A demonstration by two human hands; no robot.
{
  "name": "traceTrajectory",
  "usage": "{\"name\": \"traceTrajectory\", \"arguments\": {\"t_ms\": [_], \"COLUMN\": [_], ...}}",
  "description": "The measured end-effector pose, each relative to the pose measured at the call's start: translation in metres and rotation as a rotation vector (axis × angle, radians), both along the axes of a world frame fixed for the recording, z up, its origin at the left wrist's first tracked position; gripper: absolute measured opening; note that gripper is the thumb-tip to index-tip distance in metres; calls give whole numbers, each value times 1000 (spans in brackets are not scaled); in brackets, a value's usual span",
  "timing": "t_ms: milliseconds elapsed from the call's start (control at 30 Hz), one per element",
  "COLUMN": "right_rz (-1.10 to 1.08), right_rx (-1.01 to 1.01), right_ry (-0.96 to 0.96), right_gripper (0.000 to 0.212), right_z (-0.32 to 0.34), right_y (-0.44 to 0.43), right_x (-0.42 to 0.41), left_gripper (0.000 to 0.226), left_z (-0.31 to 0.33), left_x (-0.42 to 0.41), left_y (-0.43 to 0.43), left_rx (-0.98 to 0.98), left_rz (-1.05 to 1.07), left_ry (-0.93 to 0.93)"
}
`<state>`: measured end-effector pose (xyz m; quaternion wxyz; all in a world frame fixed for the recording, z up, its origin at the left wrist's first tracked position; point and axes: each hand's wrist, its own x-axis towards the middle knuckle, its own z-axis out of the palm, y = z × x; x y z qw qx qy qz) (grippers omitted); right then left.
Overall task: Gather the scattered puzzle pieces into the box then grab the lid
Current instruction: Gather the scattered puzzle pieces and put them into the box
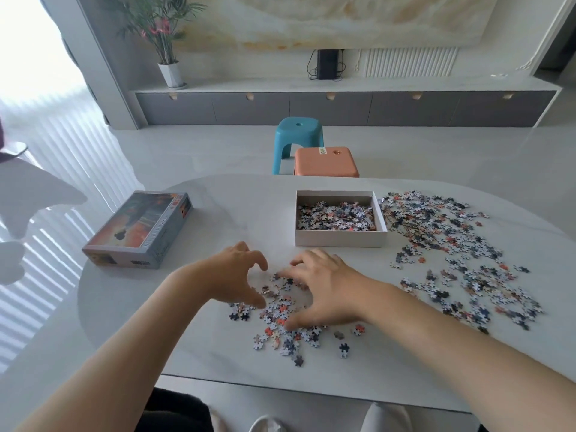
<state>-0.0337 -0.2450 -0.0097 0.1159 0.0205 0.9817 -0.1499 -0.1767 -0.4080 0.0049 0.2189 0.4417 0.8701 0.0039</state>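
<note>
Left hand (237, 275) and right hand (324, 288) cup wide, gripping nothing, around the lower-centre pieces (280, 310); I'd rake them tight before lifting to the box (339, 240)

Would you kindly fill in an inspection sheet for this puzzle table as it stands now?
Surface: white oval table, pieces over its near and right parts.
Job's things: open box partly filled with pieces; lid left of it, picture side up; near pile between the hands; large scatter right of the box.
Clutter: nothing seen.
Hands: left hand and right hand, fingers spread and bent, flank the near pile; neither grips anything.
Cables: black cables beside a dark device on the far shelf.
Surroundings: blue stool and orange stool beyond the table; potted plant far left.
</note>
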Motion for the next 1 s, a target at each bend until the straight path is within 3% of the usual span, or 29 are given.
{"name": "traceTrajectory", "arguments": {"t_ms": [133,333,467,533,633,700,833,1000], "right_rz": [111,213,166,110,45,30,4,-52], "right_rx": [35,163,241,309,337,285,230,256], "right_ry": [57,237,219,226,241,215,27,3], "right_gripper": [97,70,64,61,67,75,98,100], "right_z": [-9,-30,-32,-31,-32,-32,-40,-47], "right_y": [-23,-39,-29,-21,-15,-21,-35,-12], "right_x": [8,16,13,12,15,18,16,12], "left_gripper": [63,26,25,37,73,81,73,50], "left_z": [-2,-14,-15,-11,-6,-9,-20,-26], "left_x": [0,6,13,14,14,18,23,30], "left_y": [-24,-19,-8,-10,-20,-24,-16,2], "left_rx": [-124,141,239,218,27,-41,67,264], "left_rz": [68,136,116,93,38,12,-4,23], "left_ry": [-8,-117,-157,-180,-101,-57,-43,-45]}}
